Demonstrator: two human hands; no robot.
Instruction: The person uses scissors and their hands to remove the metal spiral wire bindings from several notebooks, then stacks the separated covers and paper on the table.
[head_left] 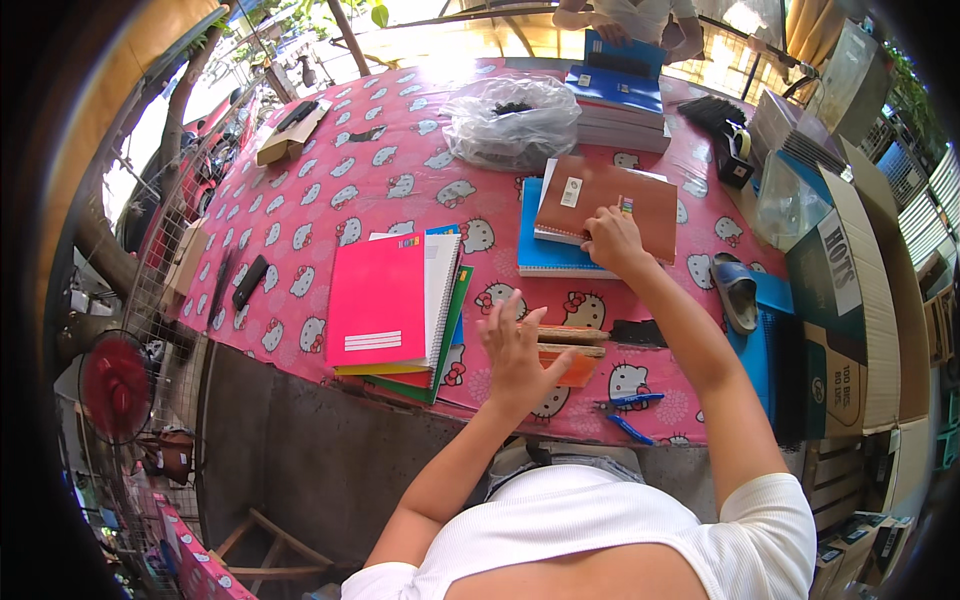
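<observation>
My right hand is closed, its curled fingers at the near edge of a brown-covered notebook. That notebook lies slightly askew on a blue spiral notebook. With fingers spread, my left hand hovers at the near side of the table and holds nothing. Beside it are wooden strips and an orange piece. Left of that hand sits an uneven pile of spiral notebooks, with a pink notebook on top and a green one lower down. Blue-handled pliers rest near the front edge.
A clear plastic bag with dark contents stands mid-table. Behind it, another person's hand is at a blue notebook stack. A tape dispenser, a slipper and a large carton are on the right.
</observation>
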